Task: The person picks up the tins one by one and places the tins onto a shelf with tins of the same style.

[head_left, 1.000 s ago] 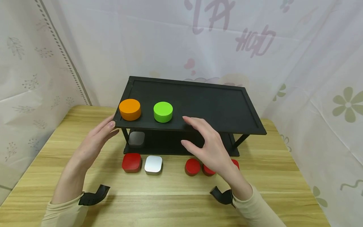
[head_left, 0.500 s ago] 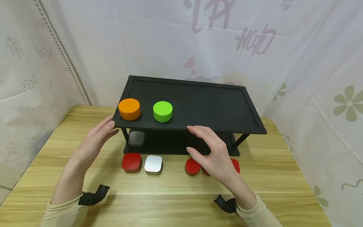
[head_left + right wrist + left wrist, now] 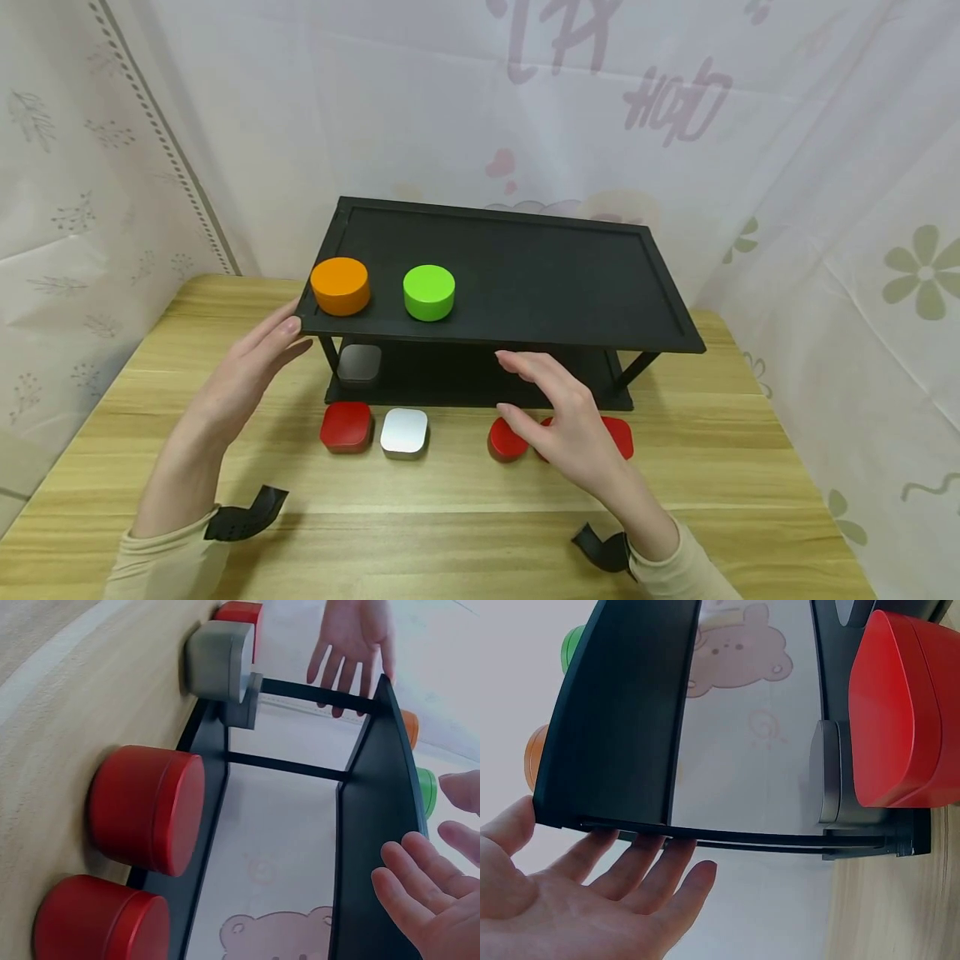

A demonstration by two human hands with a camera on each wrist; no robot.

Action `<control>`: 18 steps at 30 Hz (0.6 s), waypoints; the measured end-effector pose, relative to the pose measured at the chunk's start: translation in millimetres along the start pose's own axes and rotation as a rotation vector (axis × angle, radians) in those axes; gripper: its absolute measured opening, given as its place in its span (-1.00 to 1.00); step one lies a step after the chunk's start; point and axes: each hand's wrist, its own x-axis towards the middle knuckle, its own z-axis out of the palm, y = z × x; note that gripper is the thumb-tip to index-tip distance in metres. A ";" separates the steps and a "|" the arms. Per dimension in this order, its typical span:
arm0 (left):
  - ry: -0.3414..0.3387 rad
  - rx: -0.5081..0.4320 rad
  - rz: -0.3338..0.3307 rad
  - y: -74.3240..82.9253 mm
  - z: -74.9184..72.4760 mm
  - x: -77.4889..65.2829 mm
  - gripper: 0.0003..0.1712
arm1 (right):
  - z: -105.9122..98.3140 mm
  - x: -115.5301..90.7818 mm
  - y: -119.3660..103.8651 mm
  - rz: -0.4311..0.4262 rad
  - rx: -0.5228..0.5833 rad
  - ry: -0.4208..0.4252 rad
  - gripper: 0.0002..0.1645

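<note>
My left hand (image 3: 240, 375) touches the left front corner of a black two-tier rack (image 3: 525, 275), its fingers extended along the rack's side bar in the left wrist view. In front of the rack hovers my right hand (image 3: 573, 421), holding nothing, thumb and fingers apart. On the top tier stand an orange round tin (image 3: 341, 287) and a green round tin (image 3: 429, 293). A grey square tin (image 3: 360, 364) sits on the lower tier at the left. Below my right hand are a red round tin (image 3: 507, 442) and another red round tin (image 3: 101, 922), mostly hidden in the head view.
On the wooden table (image 3: 420, 542), before the rack, stand a red square tin (image 3: 347, 427) and a silver square tin (image 3: 405, 432). Another red tin (image 3: 618, 437) is partly covered by the right hand. A printed curtain (image 3: 420, 100) hangs behind the rack.
My right hand has drawn back from the top tier's front edge, lower and slightly to the right. The left hand stays at the rack's corner, and the tins keep their places.
</note>
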 end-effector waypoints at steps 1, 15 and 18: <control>0.000 0.003 0.002 0.0 0.0 0.1 -0.43 | 0.4 -0.4 0.8 0.009 -0.001 -0.007 -0.32; 0.000 -0.022 0.011 -0.3 -0.2 0.2 -0.44 | 6.0 -7.3 13.9 0.105 -0.029 -0.100 -0.31; -0.002 -0.022 0.011 -0.1 0.0 0.3 -0.43 | 7.7 -9.7 17.9 0.134 -0.051 -0.126 -0.30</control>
